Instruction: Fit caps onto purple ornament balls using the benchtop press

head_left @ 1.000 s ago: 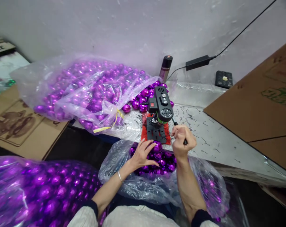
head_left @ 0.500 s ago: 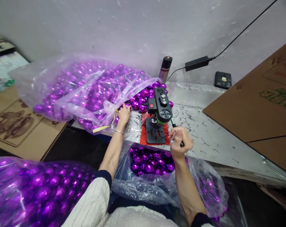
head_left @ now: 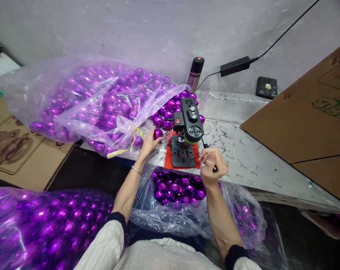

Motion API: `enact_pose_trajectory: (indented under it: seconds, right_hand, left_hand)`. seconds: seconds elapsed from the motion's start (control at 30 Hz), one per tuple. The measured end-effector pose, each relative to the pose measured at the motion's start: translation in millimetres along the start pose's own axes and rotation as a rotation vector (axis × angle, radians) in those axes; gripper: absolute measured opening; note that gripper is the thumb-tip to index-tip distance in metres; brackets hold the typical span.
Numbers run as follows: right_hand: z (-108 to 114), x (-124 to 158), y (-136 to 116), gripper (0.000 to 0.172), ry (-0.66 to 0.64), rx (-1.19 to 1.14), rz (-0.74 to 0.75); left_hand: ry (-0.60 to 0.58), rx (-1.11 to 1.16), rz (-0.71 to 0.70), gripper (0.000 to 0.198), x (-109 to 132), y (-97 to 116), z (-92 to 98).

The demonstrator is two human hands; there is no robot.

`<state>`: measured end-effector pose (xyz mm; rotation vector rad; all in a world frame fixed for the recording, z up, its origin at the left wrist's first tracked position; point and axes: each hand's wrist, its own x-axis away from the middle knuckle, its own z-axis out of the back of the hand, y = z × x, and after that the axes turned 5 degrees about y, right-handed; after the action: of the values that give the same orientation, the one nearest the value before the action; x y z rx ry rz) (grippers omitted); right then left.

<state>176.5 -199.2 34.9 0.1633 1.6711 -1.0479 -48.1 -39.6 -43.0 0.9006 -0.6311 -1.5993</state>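
Note:
Between the thumb and fingers of my left hand [head_left: 149,144] is a shiny purple ball [head_left: 158,134], just left of the machine. My right hand [head_left: 214,163] is wrapped round the black-gripped lever [head_left: 205,143] of a small black bench press [head_left: 190,122]. The press has a slotted base plate [head_left: 183,153] standing on a red mat [head_left: 168,159]. More purple balls [head_left: 168,114] spill from the mouth of a clear plastic bag [head_left: 102,101] behind my left hand. In front of the press, an open plastic bag [head_left: 170,217] holds many purple balls [head_left: 175,186].
A spray can [head_left: 196,73] and a power adapter [head_left: 235,66] are at the wall. A small black box [head_left: 267,87] sits farther right. Cardboard [head_left: 304,123] leans over the right side, and a full bag [head_left: 51,228] lies lower left. Dark scraps litter the table [head_left: 237,157].
My left hand has drawn back from the bag's mouth, and a purple ball now shows in its fingers. My right hand stays on the lever. The view has shifted slightly.

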Motion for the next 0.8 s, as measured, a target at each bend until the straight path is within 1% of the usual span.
enact_pose_trajectory:
  seconds: [0.07,0.17,0.23,0.33,0.4,0.47,0.53,0.63,0.73,0.8]
  right_hand:
    - [0,0,0,0.040,-0.003,0.001,0.002]
    - [1,0,-1,0.040,-0.007,0.012,0.008]
    - [0,-1,-2,0.040,-0.007,0.006,0.006]
    - [-1,-4,-4,0.038,-0.005,-0.012,-0.003]
    - [-2,-7,-6,0.037,-0.004,-0.014,-0.014]
    - [-3,-10,-8,0.037,-0.003,-0.012,-0.022]
    - [-3,-11,-9,0.037,0.000,-0.010,-0.018]
    - [-4,-12,-9,0.038,0.003,-0.001,0.004]
    - [-3,-12,-8,0.038,-0.010,0.018,0.017]
    - [-2,-12,-8,0.037,-0.020,0.020,0.030]
  left_hand:
    - [0.019,-0.031,0.079,0.052,1,2,-3.4]
    - [0.007,0.002,0.112,0.049,2,7,-7.6]
    - [-0.003,0.129,0.153,0.051,4,12,-10.4]
    - [-0.032,0.440,0.282,0.057,12,20,-14.3]
    - [-0.081,0.632,0.360,0.061,20,25,-16.6]
    - [-0.139,0.752,0.405,0.060,29,29,-19.5]
    - [-0.175,0.799,0.425,0.058,37,32,-24.3]
    - [-0.148,0.772,0.394,0.061,49,37,-35.6]
    - [-0.105,0.713,0.261,0.062,60,42,-47.9]
    - [-0.109,0.666,0.178,0.062,68,45,-53.4]
